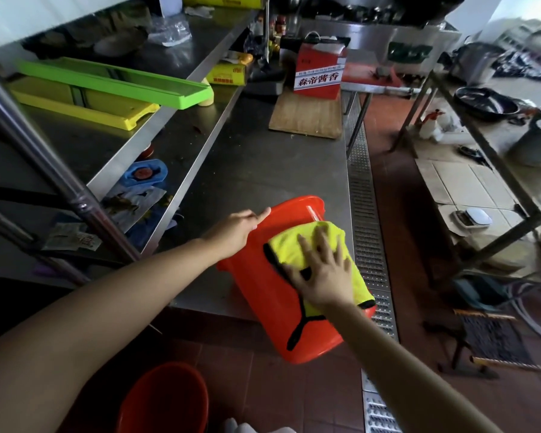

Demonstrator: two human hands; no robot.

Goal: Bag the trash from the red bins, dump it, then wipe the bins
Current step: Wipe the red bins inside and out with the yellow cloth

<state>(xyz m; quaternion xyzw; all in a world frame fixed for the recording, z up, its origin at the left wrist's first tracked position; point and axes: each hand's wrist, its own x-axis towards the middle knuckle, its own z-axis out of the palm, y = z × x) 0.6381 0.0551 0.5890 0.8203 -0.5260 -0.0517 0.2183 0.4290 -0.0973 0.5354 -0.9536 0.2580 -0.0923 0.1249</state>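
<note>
A red bin (pixel 272 310) lies on its side at the near corner of the steel table (pixel 256 164), its base hanging over the table's edge toward me. My left hand (pixel 236 228) rests on the bin's upper left side near the rim, fingers straight. A yellow cloth (pixel 306 245) with black trim is spread over the bin's wall. My right hand (pixel 320 271) presses flat on the cloth with fingers spread. A second red bin (pixel 166 398) stands on the tiled floor below, at the bottom of the view.
A wooden board (pixel 306 117) and a red box (pixel 319 73) sit further back on the table. Green (pixel 116 82) and yellow (pixel 85 104) trays lie on the left shelf. A metal drain grate (pixel 364 214) runs along the floor beside the table. A metal rack (pixel 481 145) stands right.
</note>
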